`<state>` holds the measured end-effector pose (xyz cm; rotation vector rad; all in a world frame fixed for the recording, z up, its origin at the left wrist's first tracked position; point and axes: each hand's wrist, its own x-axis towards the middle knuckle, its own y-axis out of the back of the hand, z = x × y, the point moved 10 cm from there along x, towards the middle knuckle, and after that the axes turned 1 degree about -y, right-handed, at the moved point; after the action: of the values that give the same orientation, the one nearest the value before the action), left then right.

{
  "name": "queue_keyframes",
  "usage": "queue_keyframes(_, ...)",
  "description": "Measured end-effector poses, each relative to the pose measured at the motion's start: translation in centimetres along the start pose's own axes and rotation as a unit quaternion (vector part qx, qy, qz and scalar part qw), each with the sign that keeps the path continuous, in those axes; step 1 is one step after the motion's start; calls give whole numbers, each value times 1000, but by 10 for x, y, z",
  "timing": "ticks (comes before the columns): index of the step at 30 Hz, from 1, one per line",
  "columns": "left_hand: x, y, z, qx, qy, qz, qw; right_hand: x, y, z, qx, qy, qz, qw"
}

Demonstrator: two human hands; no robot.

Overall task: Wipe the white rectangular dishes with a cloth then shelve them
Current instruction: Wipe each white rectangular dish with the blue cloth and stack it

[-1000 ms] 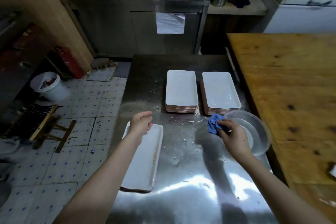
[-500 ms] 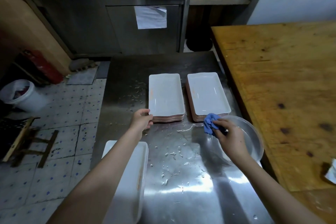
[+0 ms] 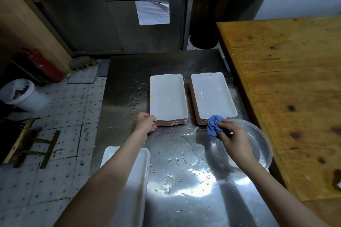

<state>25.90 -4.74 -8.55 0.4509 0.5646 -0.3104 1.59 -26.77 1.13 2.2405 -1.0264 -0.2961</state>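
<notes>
Left hand (image 3: 144, 121) was at the near left corner of the left stack (image 3: 167, 97) of white rectangular dishes. Its fingers were curled round that corner, thumb on top, so I logged it as gripping the stack. Right hand (image 3: 234, 138) pinched a bunched blue cloth (image 3: 214, 127) between fingers and thumb. I saw the cloth just in front of the near edge of the right stack (image 3: 212, 94); touching or not, I couldn't tell. That hand hung over the far rim of a clear glass bowl (image 3: 262, 145), which sat at the right edge of the counter (image 3: 184, 199).

Both stacks stood side by side mid-counter with a narrow gap between them, long sides running away from me. Pinkish undersides showed at their near edges, and there were orange marks on the left side of each top dish. One single dish (image 3: 138, 171) lay apart at the near left edge of the counter, partly under my left forearm. Water drops and smears covered the steel between the stacks and me.

Right of the counter was a wooden worktop (image 3: 286, 79). On the left was a tiled floor (image 3: 64, 134) with a white bucket (image 3: 20, 94), a wooden stool (image 3: 27, 143) and a red cylinder (image 3: 44, 64). Behind stood a steel cabinet (image 3: 129, 29) with a paper sheet (image 3: 152, 12) stuck on its door.
</notes>
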Motion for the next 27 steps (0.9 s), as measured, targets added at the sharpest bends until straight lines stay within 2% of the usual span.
queue_keyframes(5,-6,9,-1,-14,-5,4,1000,-2,0,-4,11,5,0,1000)
queue_keyframes(13,-30,37,-3,-140,-16,68,988,-8,5,-14,48,16,23,998)
queue_keyframes(27,-78,48,22,-35,-105,16,994,-29,53,-23,57,21,95,994)
